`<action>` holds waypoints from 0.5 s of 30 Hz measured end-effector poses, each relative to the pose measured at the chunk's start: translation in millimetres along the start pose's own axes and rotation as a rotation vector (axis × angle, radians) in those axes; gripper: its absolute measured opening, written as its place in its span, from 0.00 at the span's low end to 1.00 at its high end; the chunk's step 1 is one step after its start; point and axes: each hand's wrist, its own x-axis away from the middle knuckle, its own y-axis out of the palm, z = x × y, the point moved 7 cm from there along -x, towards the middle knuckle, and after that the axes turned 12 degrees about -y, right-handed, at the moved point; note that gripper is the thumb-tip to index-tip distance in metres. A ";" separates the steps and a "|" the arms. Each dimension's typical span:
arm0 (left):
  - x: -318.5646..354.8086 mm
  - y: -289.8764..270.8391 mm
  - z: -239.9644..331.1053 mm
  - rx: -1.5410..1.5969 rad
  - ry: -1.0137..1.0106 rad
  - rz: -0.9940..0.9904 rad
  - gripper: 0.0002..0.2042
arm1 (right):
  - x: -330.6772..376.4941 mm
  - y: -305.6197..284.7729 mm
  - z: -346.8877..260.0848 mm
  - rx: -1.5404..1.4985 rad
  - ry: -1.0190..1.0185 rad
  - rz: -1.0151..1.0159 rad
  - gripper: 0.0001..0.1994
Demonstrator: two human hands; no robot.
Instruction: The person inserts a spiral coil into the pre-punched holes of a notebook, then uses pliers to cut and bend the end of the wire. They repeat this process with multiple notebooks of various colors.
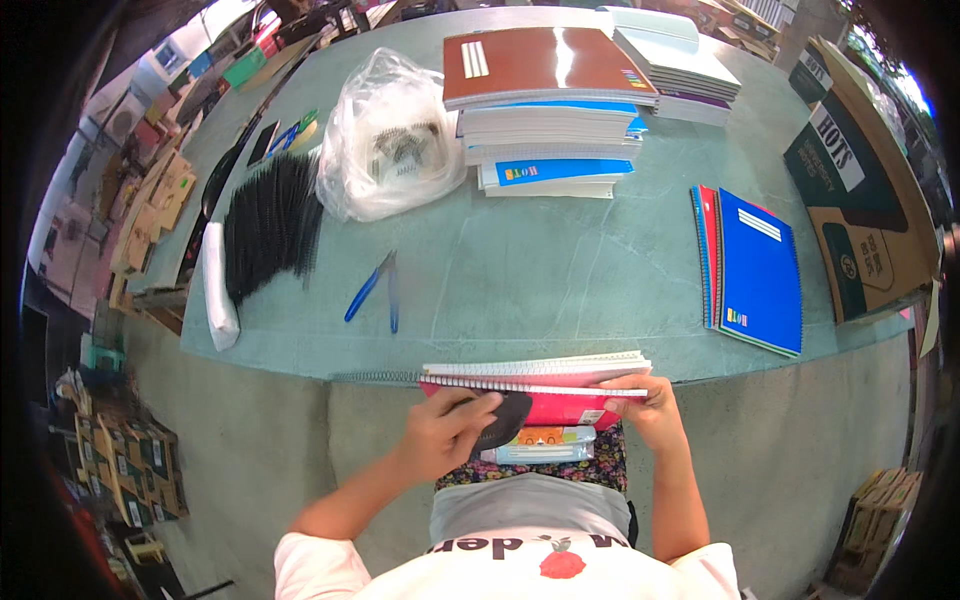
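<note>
The right hand (pixel 648 405) is clamped on the right end of a red notebook (pixel 560 407), thumb on the near side, while the left hand (pixel 445 430) lies with bent fingers over a black pad (pixel 508 420) at the notebook's left part; whether those fingers pinch the pad cannot be told. The notebook is held at the near edge of the green surface (pixel 520 270), its punched spine turned up, and a wire coil (pixel 375 378) sticks out leftward from that spine. Just below it, an orange-and-blue packet (pixel 545 446) rests on the person's lap. Beyond the hands, a blue-handled cutting tool (pixel 367 291) lies with its handles spread. To its left are a white roll (pixel 219 290) and a heap of black coils (pixel 270 225), with a clear plastic bag (pixel 345 150) behind. Farther back stands a brown-topped notebook stack (pixel 550 130); to the right, a blue notebook (pixel 760 270) tops a few others near a cardboard box (pixel 880 250).
</note>
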 end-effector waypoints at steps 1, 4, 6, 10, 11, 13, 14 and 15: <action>-2.7 -19.0 4.9 -0.024 0.035 0.169 0.14 | -2.5 -1.8 1.2 0.011 -0.022 -0.027 0.11; -8.6 -46.3 17.3 -0.127 0.036 0.529 0.19 | -1.2 -4.4 7.3 0.015 -0.043 -0.017 0.12; -10.5 -40.0 23.9 -0.123 0.131 0.428 0.20 | -2.6 -3.1 9.2 -0.028 -0.017 0.043 0.11; -17.1 -56.0 37.3 -0.046 0.046 0.356 0.20 | 0.0 -8.4 7.6 -0.068 0.028 0.100 0.11; -16.7 -55.1 33.6 -0.100 0.016 0.347 0.20 | 1.1 -7.1 7.8 -0.087 0.051 0.098 0.11; -18.5 -26.6 22.6 -0.148 0.017 0.177 0.20 | 2.2 -2.2 9.7 -0.095 0.086 0.097 0.11; -3.8 2.9 -0.3 -0.041 -0.053 -0.011 0.20 | 0.0 3.1 8.7 -0.103 0.100 0.077 0.11; 7.5 14.5 -3.4 -0.029 -0.087 -0.072 0.20 | -0.7 1.4 8.2 -0.085 0.066 0.053 0.11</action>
